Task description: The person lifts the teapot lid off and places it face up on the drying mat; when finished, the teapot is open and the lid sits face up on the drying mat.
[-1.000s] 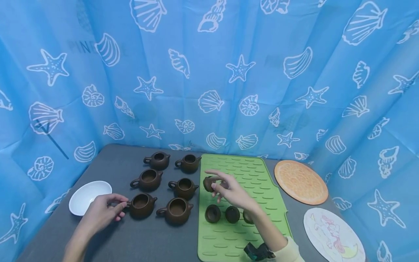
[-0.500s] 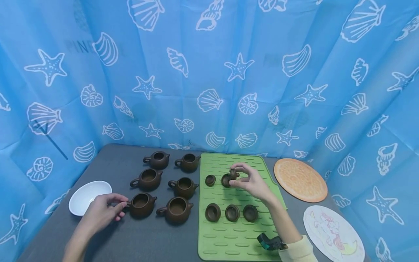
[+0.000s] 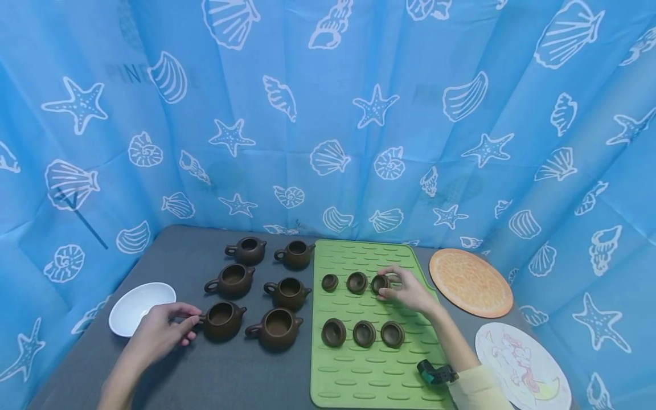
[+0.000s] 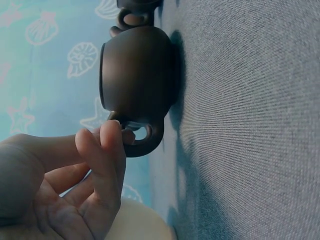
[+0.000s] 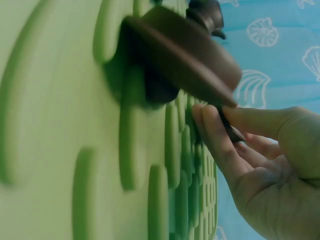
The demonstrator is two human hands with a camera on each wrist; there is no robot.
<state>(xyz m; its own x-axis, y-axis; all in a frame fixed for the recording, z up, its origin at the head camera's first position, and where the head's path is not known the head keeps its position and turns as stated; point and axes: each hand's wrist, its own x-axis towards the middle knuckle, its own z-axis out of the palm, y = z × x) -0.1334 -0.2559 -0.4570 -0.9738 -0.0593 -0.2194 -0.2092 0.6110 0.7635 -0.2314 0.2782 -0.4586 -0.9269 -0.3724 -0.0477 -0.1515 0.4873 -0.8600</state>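
My left hand pinches the handle of a small dark brown teapot, which has no lid and stands on the grey table at the front left. In the left wrist view, the thumb and forefinger meet on the upper part of the looped handle. Over on the green mat, my right hand holds a small brown teapot lid between thumb and fingers, at the right end of the back row. Close to the camera in the right wrist view, another lid partly blocks the mat.
Several other lidless teapots stand in two columns left of the mat. More lids lie on it in two rows. A white bowl is by the left forearm. Right of the mat lie an orange round mat and a white round picture.
The right hand has moved right across the mat's back row. Two lids now lie left of it there, where it earlier held one at the left end. The left hand stays on the handle.
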